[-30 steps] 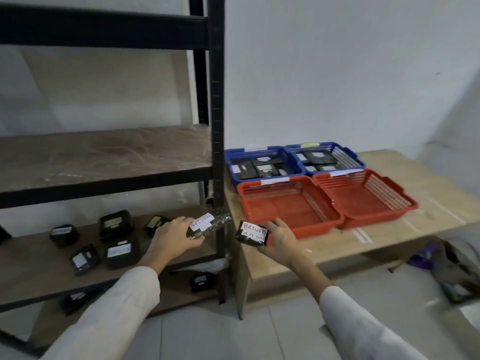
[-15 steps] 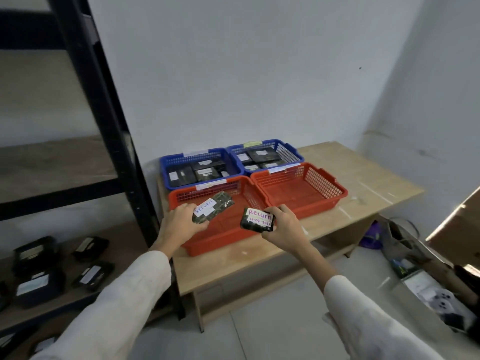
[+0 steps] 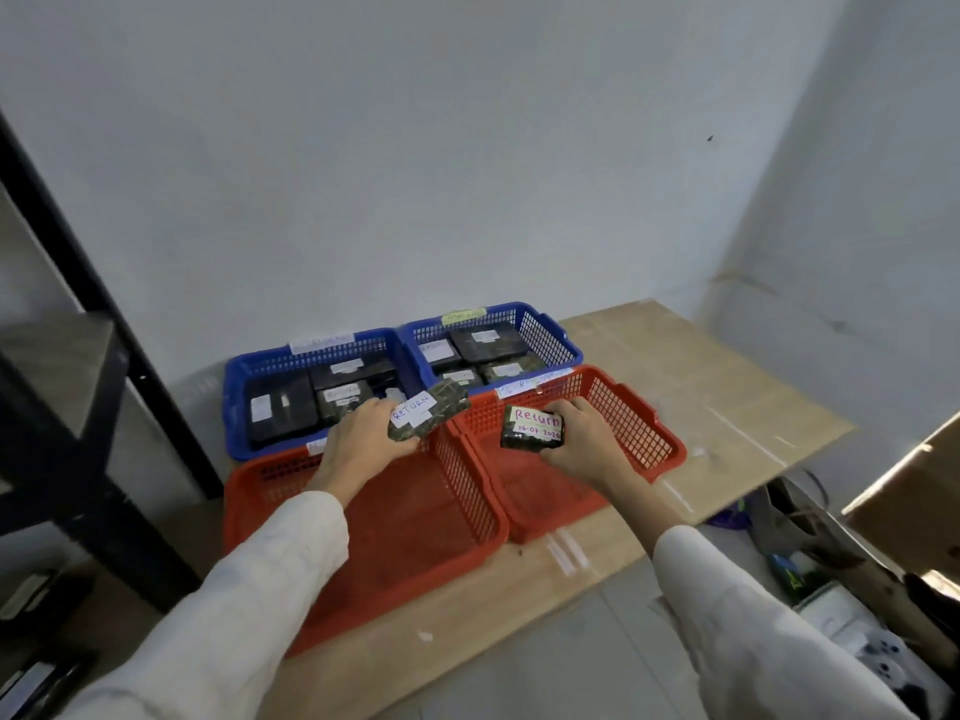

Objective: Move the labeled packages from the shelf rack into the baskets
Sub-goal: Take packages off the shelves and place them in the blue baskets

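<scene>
a pale wall [image 3: 467,174] fills the back of the view. under it stands a light wooden tabletop [image 3: 701,387], and at the left edge is the black shelf rack [image 3: 78,459], with some dark packages low on it that are too dim to tell well.

four baskets stand on the tabletop, close together in two rows. the left red basket [image 3: 410,537] and the right red basket [image 3: 634,428] are in the near row and touch side by side. behind them are the left blue basket [image 3: 234,407] and the right blue basket [image 3: 550,335], both with several dark labeled packages [image 3: 280,413] lying flat inside.

two arms in white sleeves [image 3: 249,605] reach forward over the red baskets. the left hand [image 3: 358,444] has its fingers curled around a dark wrapped package [image 3: 431,415], held tilted in the air above the far right corner of the left red basket, near the blue one. its white label reads "return". the right hand [image 3: 582,444] grips a second package [image 3: 532,428] from the right side, in the air over the left part of the right red basket. its label reads "return" in pink, with a date below it.
</scene>
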